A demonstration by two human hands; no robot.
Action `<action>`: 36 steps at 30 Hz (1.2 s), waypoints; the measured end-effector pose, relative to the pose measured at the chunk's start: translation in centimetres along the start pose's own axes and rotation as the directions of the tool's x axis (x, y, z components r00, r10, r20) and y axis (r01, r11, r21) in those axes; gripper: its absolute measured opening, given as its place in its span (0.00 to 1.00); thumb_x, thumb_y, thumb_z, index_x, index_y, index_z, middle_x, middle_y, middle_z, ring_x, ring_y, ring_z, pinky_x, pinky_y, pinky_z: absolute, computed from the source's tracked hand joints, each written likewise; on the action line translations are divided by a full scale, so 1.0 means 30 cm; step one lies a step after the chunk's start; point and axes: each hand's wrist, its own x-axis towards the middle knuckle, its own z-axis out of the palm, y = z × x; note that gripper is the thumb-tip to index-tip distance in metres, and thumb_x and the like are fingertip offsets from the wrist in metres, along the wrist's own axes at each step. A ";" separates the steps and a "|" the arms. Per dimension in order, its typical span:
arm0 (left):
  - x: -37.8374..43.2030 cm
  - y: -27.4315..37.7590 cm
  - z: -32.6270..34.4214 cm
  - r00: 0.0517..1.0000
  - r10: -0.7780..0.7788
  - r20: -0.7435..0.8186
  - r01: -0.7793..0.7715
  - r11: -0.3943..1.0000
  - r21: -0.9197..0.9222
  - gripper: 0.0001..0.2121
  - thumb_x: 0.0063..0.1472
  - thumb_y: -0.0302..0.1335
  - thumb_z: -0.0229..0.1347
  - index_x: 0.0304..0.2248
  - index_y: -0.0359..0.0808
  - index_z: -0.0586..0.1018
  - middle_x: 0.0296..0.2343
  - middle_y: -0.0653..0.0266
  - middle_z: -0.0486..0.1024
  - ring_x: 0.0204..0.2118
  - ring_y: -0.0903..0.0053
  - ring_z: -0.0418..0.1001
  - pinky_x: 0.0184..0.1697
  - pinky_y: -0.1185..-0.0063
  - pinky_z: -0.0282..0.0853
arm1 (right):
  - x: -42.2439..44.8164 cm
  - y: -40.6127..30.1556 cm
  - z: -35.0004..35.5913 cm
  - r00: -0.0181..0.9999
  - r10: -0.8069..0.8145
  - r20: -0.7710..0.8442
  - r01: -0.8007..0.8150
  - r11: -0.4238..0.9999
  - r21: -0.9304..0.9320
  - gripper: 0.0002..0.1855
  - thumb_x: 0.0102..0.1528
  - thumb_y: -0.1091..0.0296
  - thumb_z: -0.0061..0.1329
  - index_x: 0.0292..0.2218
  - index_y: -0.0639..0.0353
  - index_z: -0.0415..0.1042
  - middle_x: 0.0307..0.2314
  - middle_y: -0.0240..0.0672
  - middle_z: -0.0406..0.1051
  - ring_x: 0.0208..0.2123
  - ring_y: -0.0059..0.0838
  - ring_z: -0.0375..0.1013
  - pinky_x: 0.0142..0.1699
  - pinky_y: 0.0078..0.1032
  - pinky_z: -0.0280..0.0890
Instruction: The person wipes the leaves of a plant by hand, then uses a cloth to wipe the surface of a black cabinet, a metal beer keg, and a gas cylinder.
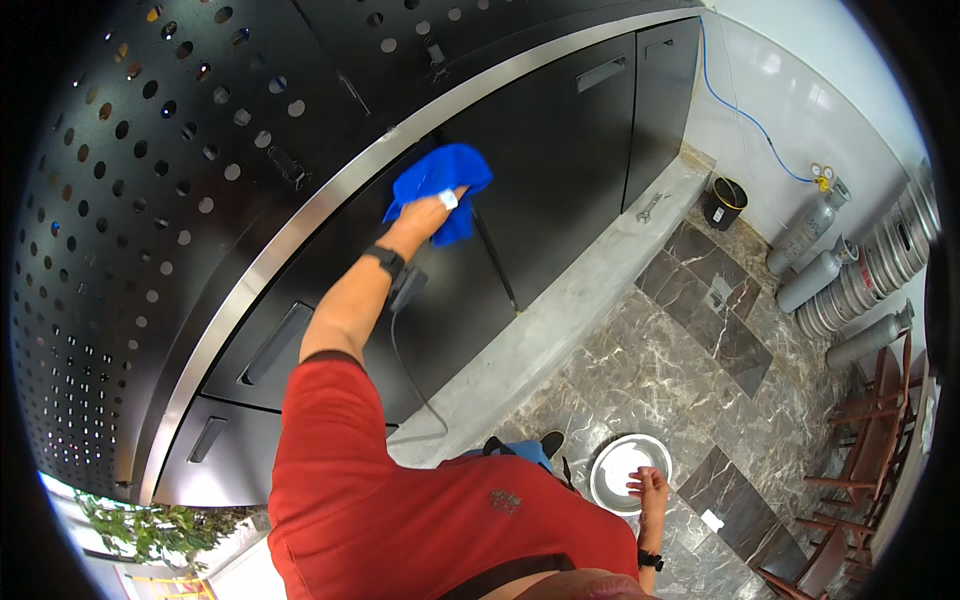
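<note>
My left hand (426,214) is on a blue cloth (442,169) with a small white tag. The cloth lies against the dark cabinet front (555,165), near the seam between two doors and just below the metal edge strip. A band and a small dark device with a cable sit at my left wrist. My right hand (649,486) hangs low at my side with its fingers loosely bent and nothing seen in it. From this view it overlaps a round metal basin (609,469) on the floor; the height between them is unclear.
A wrench (649,208) lies on the concrete ledge (555,315) below the cabinets. Beyond it stand a black bucket (725,204), gas cylinders (814,225) and metal kegs (862,277). Wooden chairs (862,457) line the right side. Perforated dark panels (187,150) rise at upper left.
</note>
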 end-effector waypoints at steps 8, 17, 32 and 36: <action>0.524 0.182 -0.346 0.833 0.407 -0.374 -0.237 0.875 0.422 0.15 0.55 0.25 0.44 0.43 0.42 0.71 0.35 0.55 0.72 0.42 0.62 0.69 0.46 0.70 0.63 | 0.070 -0.030 0.007 0.999 0.020 -0.042 -0.020 1.000 0.004 0.10 0.56 0.62 0.43 0.33 0.59 0.68 0.25 0.37 0.73 0.21 0.24 0.72 0.23 0.16 0.65; 0.709 0.190 -0.123 0.873 0.224 -0.432 -0.113 0.957 0.267 0.15 0.57 0.24 0.43 0.45 0.37 0.69 0.41 0.50 0.69 0.45 0.58 0.66 0.50 0.69 0.59 | 0.045 -0.086 0.054 1.000 -0.020 -0.001 0.020 1.000 0.022 0.09 0.57 0.64 0.42 0.34 0.59 0.68 0.26 0.36 0.72 0.22 0.23 0.71 0.25 0.17 0.64; 0.264 0.171 -0.503 0.968 0.007 -0.252 0.114 0.879 0.463 0.18 0.53 0.23 0.43 0.46 0.36 0.68 0.41 0.51 0.68 0.44 0.58 0.67 0.48 0.68 0.61 | 0.042 0.004 -0.063 1.000 0.014 -0.004 -0.014 1.000 -0.004 0.10 0.56 0.61 0.44 0.34 0.58 0.68 0.25 0.36 0.73 0.20 0.23 0.72 0.21 0.16 0.65; 0.192 0.156 -0.452 0.907 0.147 -0.396 0.104 0.832 0.546 0.20 0.53 0.23 0.44 0.48 0.38 0.66 0.41 0.53 0.68 0.44 0.60 0.68 0.48 0.68 0.62 | 0.022 -0.023 -0.085 0.998 -0.053 -0.019 0.053 0.998 0.021 0.11 0.56 0.60 0.44 0.33 0.58 0.68 0.24 0.36 0.73 0.21 0.23 0.72 0.22 0.16 0.65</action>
